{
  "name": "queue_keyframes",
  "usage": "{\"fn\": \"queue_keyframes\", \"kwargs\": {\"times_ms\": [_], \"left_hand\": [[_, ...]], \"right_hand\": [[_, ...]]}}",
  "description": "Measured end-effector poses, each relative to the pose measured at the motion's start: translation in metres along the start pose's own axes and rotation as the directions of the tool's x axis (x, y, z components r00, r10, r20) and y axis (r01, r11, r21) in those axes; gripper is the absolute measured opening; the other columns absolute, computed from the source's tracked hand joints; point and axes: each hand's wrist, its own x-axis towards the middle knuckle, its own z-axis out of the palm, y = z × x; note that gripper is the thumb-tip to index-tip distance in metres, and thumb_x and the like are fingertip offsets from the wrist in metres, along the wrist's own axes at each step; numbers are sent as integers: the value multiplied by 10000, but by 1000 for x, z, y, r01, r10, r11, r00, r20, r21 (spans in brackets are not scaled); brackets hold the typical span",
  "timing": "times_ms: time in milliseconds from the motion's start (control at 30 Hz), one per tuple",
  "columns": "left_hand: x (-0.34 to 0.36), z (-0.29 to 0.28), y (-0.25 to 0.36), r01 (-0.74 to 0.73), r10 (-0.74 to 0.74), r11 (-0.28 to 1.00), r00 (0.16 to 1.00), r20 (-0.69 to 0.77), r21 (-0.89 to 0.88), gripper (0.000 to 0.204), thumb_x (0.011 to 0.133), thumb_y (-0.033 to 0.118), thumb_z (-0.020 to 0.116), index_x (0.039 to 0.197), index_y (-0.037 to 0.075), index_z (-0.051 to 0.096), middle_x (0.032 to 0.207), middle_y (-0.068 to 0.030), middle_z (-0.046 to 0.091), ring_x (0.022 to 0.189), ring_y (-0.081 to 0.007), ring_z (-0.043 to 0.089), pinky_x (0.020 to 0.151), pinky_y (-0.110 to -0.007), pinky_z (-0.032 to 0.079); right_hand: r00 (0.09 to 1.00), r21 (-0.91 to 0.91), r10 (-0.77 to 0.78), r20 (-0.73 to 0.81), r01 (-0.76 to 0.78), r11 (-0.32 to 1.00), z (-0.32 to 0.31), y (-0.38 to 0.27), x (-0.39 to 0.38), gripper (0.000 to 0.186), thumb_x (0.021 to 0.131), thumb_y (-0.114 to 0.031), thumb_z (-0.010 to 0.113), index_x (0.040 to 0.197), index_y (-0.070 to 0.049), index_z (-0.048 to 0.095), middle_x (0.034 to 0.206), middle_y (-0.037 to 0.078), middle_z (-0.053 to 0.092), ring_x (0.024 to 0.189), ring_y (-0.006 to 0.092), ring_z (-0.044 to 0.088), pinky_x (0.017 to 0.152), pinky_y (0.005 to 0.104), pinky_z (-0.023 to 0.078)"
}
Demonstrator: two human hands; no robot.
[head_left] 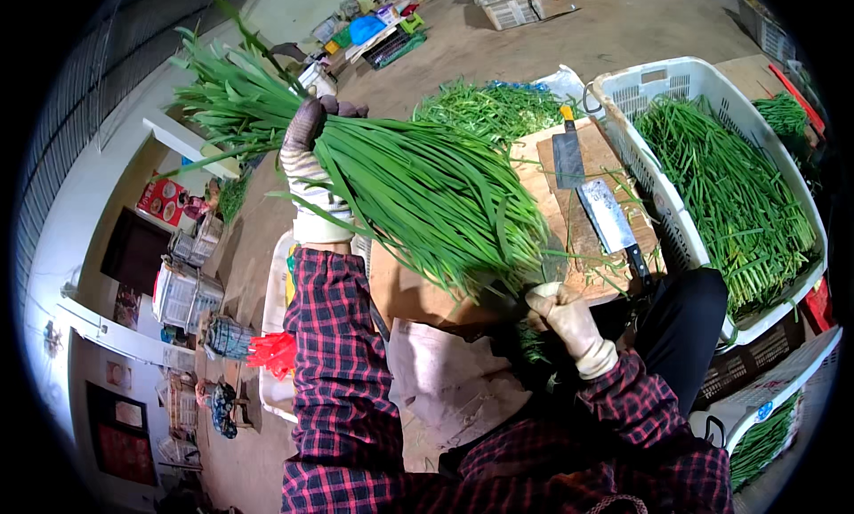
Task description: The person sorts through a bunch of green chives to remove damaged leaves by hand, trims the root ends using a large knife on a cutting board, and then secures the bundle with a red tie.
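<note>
A long, loose bunch of flat green leaves with pale stems [436, 194] is held up in the left hand [313, 149], in a striped white glove with dark fingers, its stem ends slanting over the near edge of a tan wooden board [607, 151]. Judging by the heaps, much has been handled: cut-looking greens [729, 198] fill a white slatted plastic crate [660, 204] along the board's right edge, and a tangled green pile [485, 112] lies past its far edge. No tie shows around the bunch, which seems unfinished. A yellow-handled cleaver [567, 162] lies near the board's far edge, a black-handled cleaver [605, 214] toward its near right corner. The left arm reaches forward, fingers wrapped around the leafy part; the right hand [567, 318], cream-gloved, is curled beside the stem ends, forearm angled inward, its grip's contents impossible to tell.
</note>
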Motion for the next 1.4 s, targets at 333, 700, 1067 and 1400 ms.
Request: {"fn": "queue_keyframes", "kwargs": {"times_ms": [333,700,1067,1400], "left_hand": [[-4,-2,2,14,36,987,953,-300,163,206,848,205,705,891,36,596,776,-106,621,717,-266,636,697,-415,548],[-10,-6,-4,-4,55,986,952,-301,168,204,855,214,700,882,36,604,771,-108,631,681,-259,632,672,-386,549],[-15,-10,-12,24,84,957,932,-353,290,193,947,168,562,1054,13,606,897,-100,637,743,-231,639,683,-357,565],[-10,-17,-1,-49,179,929,927,-328,368,197,862,222,694,847,52,596,722,-79,609,625,-229,607,616,-357,531]], "right_hand": [[846,-693,-520,-121,303,654,12,-25,-12,441,853,-334,688,1115,19,656,1072,245,663,1027,382,625,913,417,478],[942,-469,-301,-149,201,860,23,-59,8,273,855,-206,698,1062,-29,684,1019,186,693,980,289,659,867,346,491],[798,-584,-537,-273,306,752,26,-49,17,117,834,-125,683,915,-42,703,853,158,695,830,295,677,747,339,514],[963,-987,-224,-150,-160,-25,-59,34,-10,223,819,-309,653,737,-106,697,665,112,665,679,305,669,605,448,494]]}}
